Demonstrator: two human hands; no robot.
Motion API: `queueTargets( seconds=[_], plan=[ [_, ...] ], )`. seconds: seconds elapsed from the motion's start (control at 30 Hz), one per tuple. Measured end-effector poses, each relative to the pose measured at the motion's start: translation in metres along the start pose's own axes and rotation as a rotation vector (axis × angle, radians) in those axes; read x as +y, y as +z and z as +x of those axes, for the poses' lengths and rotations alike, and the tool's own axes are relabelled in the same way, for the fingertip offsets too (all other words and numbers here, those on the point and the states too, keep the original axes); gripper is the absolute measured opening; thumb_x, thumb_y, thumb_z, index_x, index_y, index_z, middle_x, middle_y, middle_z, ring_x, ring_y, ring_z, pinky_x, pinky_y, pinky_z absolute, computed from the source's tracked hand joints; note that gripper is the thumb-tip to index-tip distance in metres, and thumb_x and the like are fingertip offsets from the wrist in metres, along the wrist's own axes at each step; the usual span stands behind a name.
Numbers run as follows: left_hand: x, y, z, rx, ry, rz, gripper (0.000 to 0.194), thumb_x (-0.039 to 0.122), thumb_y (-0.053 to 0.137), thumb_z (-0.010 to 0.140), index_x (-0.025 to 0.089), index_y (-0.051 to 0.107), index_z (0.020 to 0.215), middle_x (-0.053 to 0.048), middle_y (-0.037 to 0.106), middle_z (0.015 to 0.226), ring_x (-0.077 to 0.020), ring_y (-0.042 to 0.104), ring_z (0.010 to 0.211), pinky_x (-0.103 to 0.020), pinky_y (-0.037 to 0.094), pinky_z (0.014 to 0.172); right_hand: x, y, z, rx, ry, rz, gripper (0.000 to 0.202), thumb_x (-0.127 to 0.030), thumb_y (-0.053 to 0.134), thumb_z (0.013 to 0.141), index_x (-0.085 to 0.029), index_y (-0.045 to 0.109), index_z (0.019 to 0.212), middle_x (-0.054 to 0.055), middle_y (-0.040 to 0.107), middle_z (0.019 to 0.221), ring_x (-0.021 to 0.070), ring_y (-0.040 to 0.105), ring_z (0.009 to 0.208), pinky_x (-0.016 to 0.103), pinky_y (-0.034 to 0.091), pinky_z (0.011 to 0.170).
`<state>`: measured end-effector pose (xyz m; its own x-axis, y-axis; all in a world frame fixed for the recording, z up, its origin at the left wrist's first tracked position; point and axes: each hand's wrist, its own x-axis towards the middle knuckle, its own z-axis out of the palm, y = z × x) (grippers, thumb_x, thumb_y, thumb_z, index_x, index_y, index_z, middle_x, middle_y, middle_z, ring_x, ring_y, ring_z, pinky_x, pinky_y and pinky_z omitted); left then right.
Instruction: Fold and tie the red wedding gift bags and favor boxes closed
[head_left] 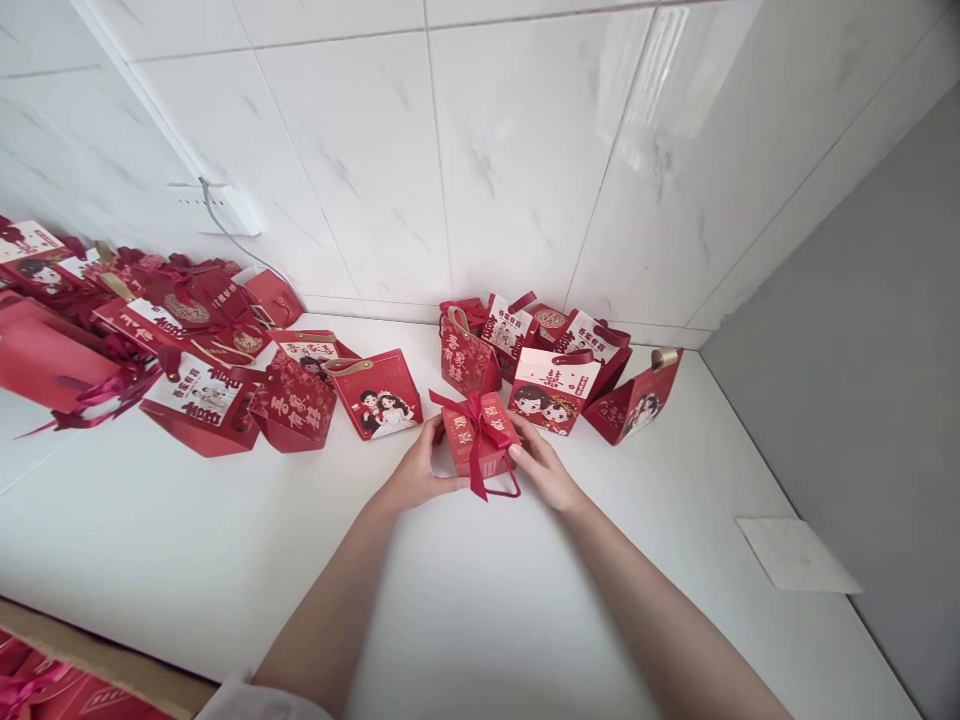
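Between my two hands is a red gift box (459,436) with a red ribbon bow (486,432) on top and a thin cord loop at its front. My left hand (420,472) grips the box's left side, fingers curled behind it and thumb along the front. On the right side, my right hand (546,468) holds it with the thumb near the bow. Just left of the box stands a red box with a cartoon couple (386,398). Behind it on the right is a white-and-red box with two cartoon faces (553,390).
More red boxes (296,410) crowd the white counter (465,620) at the left. Another group (469,355) stands by the tiled wall (360,170). A socket with a grey cable (232,210) is on the wall. An open carton (97,650) sits at the lower left.
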<state>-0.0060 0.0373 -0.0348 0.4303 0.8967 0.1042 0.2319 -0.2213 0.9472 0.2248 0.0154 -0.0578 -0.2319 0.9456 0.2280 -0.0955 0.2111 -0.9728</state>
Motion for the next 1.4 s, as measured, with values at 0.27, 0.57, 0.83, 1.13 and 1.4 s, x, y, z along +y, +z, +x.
queueTargets(
  seconds=[0.27, 0.57, 0.83, 1.13, 1.4],
  plan=[
    [0.002, 0.002, 0.0, 0.02, 0.01, 0.036, 0.092, 0.029, 0.084, 0.062, 0.023, 0.037, 0.14, -0.014, 0.045, 0.142, -0.0355, 0.043, 0.13, -0.052, 0.033, 0.11, 0.004, 0.0, 0.001, 0.027, 0.01, 0.02, 0.051, -0.049, 0.055, 0.091, -0.027, 0.046, 0.136, 0.006, 0.049, 0.142, 0.0264, 0.049, 0.128, 0.043, 0.042, 0.106],
    [-0.022, -0.005, 0.005, 0.159, -0.066, -0.24, 0.051, 0.024, 0.068, 0.075, 0.02, 0.058, 0.125, -0.01, 0.058, 0.131, -0.0327, 0.047, 0.128, -0.047, 0.036, 0.11, 0.012, -0.007, 0.001, 0.17, -0.028, 0.017, 0.042, -0.055, 0.038, 0.096, -0.022, 0.064, 0.097, 0.009, 0.059, 0.127, 0.0269, 0.052, 0.121, 0.043, 0.042, 0.099],
    [-0.024, -0.013, 0.014, 0.497, -0.075, -0.38, 0.045, 0.02, 0.054, 0.071, 0.017, 0.062, 0.116, -0.008, 0.063, 0.123, -0.0247, 0.056, 0.117, -0.032, 0.047, 0.095, 0.012, -0.006, 0.002, 0.101, 0.007, 0.099, 0.047, -0.052, 0.042, 0.096, -0.021, 0.057, 0.065, 0.007, 0.071, 0.093, 0.0237, 0.063, 0.095, 0.042, 0.039, 0.1],
    [-0.022, -0.033, 0.011, 0.592, -0.128, -0.437, 0.051, 0.058, 0.042, 0.088, 0.017, 0.064, 0.11, -0.008, 0.068, 0.104, -0.0204, 0.063, 0.095, -0.028, 0.048, 0.074, 0.018, -0.006, 0.003, 0.192, 0.007, 0.144, 0.048, -0.051, 0.043, 0.096, -0.022, 0.053, 0.059, 0.003, 0.059, 0.066, 0.0195, 0.055, 0.07, 0.036, 0.044, 0.08],
    [-0.012, -0.024, 0.007, 0.181, -0.005, -0.283, 0.07, 0.045, 0.074, 0.072, 0.023, 0.047, 0.133, -0.01, 0.05, 0.139, -0.0279, 0.049, 0.125, -0.036, 0.045, 0.099, 0.01, -0.008, 0.001, 0.082, 0.004, 0.098, 0.046, -0.055, 0.044, 0.094, -0.021, 0.065, 0.07, 0.004, 0.059, 0.132, 0.0269, 0.046, 0.127, 0.042, 0.027, 0.111]
  ],
)
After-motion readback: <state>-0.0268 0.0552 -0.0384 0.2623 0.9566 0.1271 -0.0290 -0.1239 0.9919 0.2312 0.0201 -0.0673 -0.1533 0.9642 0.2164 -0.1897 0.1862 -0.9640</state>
